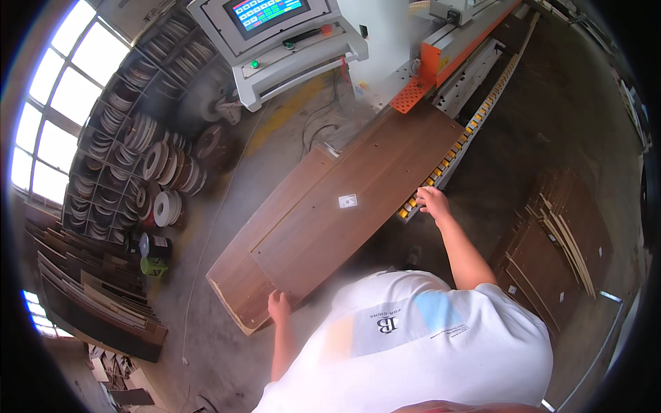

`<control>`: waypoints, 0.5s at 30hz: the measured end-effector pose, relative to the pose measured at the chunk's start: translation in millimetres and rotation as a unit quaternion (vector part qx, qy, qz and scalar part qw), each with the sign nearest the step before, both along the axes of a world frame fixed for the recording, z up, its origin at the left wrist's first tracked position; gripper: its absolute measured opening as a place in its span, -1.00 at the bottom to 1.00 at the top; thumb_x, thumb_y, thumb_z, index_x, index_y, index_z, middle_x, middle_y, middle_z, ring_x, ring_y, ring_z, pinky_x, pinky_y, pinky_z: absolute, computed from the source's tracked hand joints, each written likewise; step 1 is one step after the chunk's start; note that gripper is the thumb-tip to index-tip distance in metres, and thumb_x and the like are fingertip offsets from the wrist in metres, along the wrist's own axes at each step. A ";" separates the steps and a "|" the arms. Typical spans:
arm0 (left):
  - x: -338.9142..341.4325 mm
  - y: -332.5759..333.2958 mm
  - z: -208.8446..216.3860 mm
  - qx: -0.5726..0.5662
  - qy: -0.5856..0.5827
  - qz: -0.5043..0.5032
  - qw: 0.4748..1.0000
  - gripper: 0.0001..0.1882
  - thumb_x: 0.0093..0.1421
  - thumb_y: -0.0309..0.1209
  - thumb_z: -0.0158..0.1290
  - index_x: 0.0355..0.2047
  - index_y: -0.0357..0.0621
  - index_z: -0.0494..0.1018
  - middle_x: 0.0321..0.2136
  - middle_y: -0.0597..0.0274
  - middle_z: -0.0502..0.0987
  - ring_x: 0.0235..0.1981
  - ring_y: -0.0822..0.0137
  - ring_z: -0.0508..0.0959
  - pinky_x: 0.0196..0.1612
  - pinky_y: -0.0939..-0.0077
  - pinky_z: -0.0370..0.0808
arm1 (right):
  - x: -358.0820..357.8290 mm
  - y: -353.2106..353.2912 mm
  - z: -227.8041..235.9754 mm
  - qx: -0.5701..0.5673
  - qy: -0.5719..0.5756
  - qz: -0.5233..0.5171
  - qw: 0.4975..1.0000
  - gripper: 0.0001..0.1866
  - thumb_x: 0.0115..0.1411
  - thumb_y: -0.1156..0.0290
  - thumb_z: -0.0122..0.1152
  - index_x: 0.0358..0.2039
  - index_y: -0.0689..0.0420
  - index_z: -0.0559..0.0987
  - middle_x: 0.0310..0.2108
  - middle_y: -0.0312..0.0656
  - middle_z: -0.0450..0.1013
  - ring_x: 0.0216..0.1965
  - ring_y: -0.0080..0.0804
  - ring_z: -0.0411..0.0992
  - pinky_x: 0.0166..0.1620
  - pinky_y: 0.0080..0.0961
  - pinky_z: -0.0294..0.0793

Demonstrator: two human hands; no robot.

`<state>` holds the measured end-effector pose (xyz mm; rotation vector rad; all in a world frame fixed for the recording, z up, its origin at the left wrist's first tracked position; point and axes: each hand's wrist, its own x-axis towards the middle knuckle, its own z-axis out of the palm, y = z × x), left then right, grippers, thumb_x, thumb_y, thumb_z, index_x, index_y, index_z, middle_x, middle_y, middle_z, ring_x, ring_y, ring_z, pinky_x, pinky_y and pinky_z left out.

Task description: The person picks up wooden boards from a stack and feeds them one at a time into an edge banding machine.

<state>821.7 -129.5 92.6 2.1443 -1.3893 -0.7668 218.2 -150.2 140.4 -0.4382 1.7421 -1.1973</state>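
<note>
A long brown wood panel with a small white label and several drilled holes lies slantwise in front of me, its far end at the machine's orange guard. Along its left side and near end shows another brown board, which seems to lie under it. My left hand grips the near edge by the panel's corner, fingers partly hidden. At the panel's right edge is my right hand, fingers curled over the yellow-roller rail; whether it touches the panel I cannot tell.
A control console with a lit screen stands at the far left of the machine. Edge-band rolls fill the rack on the left, above leaning boards. More brown panels with loose strips are stacked at right. Cables cross the floor.
</note>
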 end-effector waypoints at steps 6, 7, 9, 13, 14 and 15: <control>12.9 25.5 -40.7 -0.064 0.050 0.063 0.995 -0.70 0.17 -0.38 0.17 -0.10 -0.21 0.50 -0.38 0.28 0.52 -0.51 0.45 0.48 -0.52 0.56 0.46 | 14.2 -4.9 -17.8 -0.114 -0.144 -0.056 0.981 -0.34 0.30 0.16 0.21 0.30 0.22 0.29 0.24 -0.10 0.31 0.23 -0.29 0.33 0.09 -0.37 0.45; 9.6 25.3 -40.9 -0.068 0.065 0.074 0.993 -0.70 0.17 -0.38 0.17 -0.10 -0.20 0.50 -0.37 0.28 0.52 -0.50 0.46 0.49 -0.53 0.57 0.45 | 14.8 -4.1 -17.5 -0.125 -0.154 -0.054 0.979 -0.34 0.30 0.17 0.19 0.31 0.23 0.28 0.27 -0.10 0.28 0.26 -0.30 0.30 0.12 -0.35 0.41; 1.4 32.4 -39.8 -0.073 0.093 0.106 0.987 -0.70 0.17 -0.36 0.18 -0.10 -0.17 0.50 -0.36 0.29 0.52 -0.47 0.47 0.49 -0.53 0.57 0.44 | 19.6 -3.4 -18.7 -0.141 -0.176 -0.043 0.973 -0.33 0.31 0.19 0.16 0.33 0.25 0.26 0.33 -0.10 0.22 0.31 -0.31 0.22 0.20 -0.32 0.33; -35.2 24.8 -10.7 -0.010 0.094 0.147 0.985 -0.65 0.15 -0.33 0.18 -0.07 -0.19 0.51 -0.28 0.23 0.55 -0.32 0.40 0.52 -0.37 0.50 0.45 | 10.8 -3.7 -20.3 -0.173 -0.193 -0.045 0.965 -0.32 0.34 0.12 0.09 0.36 0.19 0.22 0.40 -0.11 0.11 0.38 -0.29 0.11 0.27 -0.30 0.22; -41.1 24.5 -4.1 0.003 0.087 0.153 0.984 -0.61 0.13 -0.32 0.19 -0.06 -0.25 0.51 -0.22 0.14 0.57 -0.22 0.32 0.54 -0.20 0.45 0.46 | 9.2 -3.3 -20.2 -0.179 -0.194 -0.040 0.964 -0.30 0.34 0.08 0.07 0.38 0.16 0.20 0.41 -0.11 0.09 0.40 -0.27 0.07 0.29 -0.30 0.17; -47.6 25.1 2.6 0.017 0.082 0.158 0.984 -0.56 0.11 -0.30 0.19 -0.05 -0.31 0.51 -0.15 0.05 0.60 -0.11 0.24 0.56 -0.04 0.39 0.47 | 6.8 -3.3 -19.9 -0.184 -0.194 -0.035 0.963 -0.29 0.35 0.04 0.05 0.39 0.14 0.18 0.42 -0.11 0.06 0.42 -0.25 0.04 0.31 -0.30 0.12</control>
